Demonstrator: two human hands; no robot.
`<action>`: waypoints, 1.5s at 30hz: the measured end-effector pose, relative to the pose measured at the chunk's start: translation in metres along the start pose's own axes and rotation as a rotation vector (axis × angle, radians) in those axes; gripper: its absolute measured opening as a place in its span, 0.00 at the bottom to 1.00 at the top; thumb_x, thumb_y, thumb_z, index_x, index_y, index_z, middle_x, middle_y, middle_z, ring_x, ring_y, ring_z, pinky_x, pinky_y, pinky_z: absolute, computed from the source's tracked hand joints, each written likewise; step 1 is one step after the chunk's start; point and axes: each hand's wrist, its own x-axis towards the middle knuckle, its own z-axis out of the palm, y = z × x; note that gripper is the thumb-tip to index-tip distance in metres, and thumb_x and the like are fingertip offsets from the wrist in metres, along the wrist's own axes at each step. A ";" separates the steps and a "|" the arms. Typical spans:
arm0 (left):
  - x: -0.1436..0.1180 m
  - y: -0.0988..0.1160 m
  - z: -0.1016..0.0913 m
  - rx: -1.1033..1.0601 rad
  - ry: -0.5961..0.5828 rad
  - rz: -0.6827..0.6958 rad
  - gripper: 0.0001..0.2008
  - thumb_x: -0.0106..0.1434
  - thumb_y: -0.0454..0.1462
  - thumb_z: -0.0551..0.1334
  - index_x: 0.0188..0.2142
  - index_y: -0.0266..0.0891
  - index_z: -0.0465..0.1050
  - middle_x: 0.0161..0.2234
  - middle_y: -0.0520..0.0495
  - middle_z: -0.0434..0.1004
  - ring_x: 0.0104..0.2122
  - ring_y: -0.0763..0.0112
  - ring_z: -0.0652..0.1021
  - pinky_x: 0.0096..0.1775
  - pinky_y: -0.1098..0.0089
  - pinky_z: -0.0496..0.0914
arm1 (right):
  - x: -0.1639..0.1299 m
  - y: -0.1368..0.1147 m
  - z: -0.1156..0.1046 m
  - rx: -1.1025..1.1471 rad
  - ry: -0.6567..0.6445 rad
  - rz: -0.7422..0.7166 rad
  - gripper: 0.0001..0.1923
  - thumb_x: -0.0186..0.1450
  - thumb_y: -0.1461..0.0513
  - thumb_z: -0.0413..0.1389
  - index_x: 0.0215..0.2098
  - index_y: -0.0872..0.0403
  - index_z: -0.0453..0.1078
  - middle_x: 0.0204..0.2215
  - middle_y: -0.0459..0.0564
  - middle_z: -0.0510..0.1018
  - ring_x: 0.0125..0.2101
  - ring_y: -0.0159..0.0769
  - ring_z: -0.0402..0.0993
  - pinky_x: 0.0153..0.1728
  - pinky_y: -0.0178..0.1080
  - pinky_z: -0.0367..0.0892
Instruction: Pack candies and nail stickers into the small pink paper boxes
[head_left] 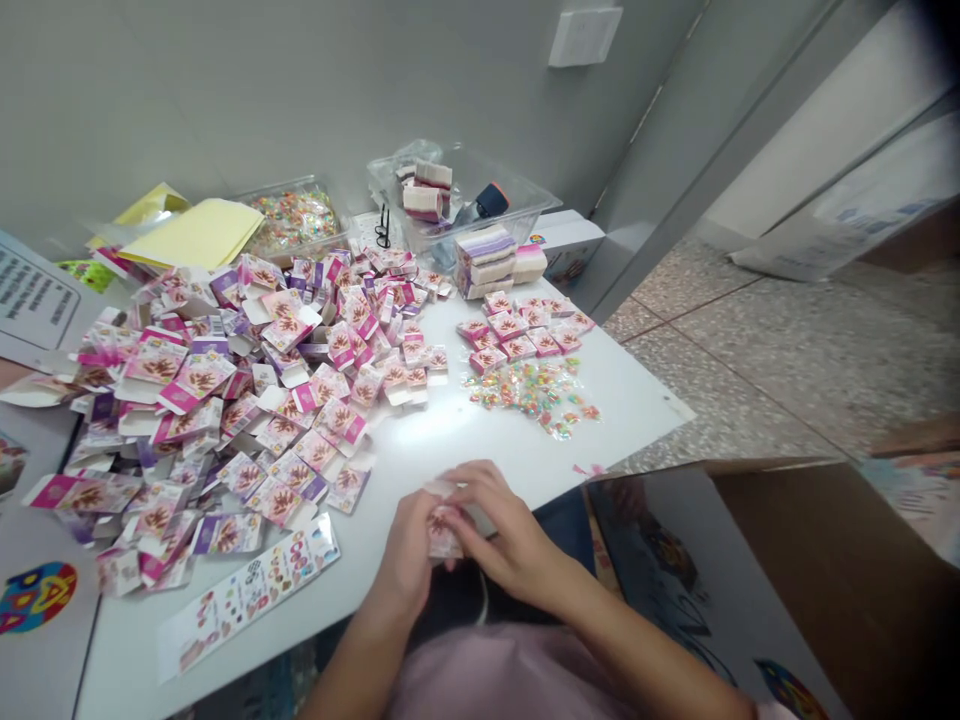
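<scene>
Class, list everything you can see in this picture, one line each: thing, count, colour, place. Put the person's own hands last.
table: one, white, centre.
flat box blanks: large heap, too many to count, pink, purple and white, table left.
folded small boxes: about a dozen, pink, in rows at table right.
sweet packets: small pile, clear with coloured bits, below the rows.
sticker strip: one, white with pictures, near table edge.
clear tubs: two, at the back by the wall.
yellow sheets: a few, back left.
wall switch: one, white, on grey wall.
small box: one, pink and white, held between both hands.
left hand: on the box.
right hand: on the box.
</scene>
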 end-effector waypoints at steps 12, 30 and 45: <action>-0.001 -0.017 -0.005 0.107 0.033 -0.034 0.34 0.62 0.63 0.49 0.53 0.40 0.60 0.25 0.54 0.69 0.20 0.73 0.70 0.22 0.74 0.63 | -0.002 0.013 0.014 0.535 0.067 0.350 0.09 0.67 0.56 0.57 0.33 0.52 0.71 0.43 0.54 0.76 0.46 0.42 0.72 0.41 0.42 0.71; 0.002 -0.012 -0.006 0.323 -0.060 0.043 0.20 0.69 0.52 0.47 0.51 0.43 0.61 0.35 0.50 0.72 0.25 0.72 0.72 0.27 0.71 0.69 | -0.009 0.013 0.025 0.771 0.217 0.522 0.11 0.60 0.53 0.64 0.33 0.51 0.76 0.34 0.51 0.76 0.30 0.36 0.72 0.19 0.32 0.68; 0.005 -0.008 -0.004 0.221 -0.104 0.029 0.18 0.61 0.47 0.57 0.47 0.41 0.65 0.31 0.51 0.70 0.26 0.72 0.72 0.26 0.73 0.66 | -0.007 0.009 0.018 0.271 0.248 0.206 0.05 0.67 0.62 0.58 0.38 0.48 0.77 0.37 0.51 0.81 0.39 0.42 0.75 0.43 0.47 0.67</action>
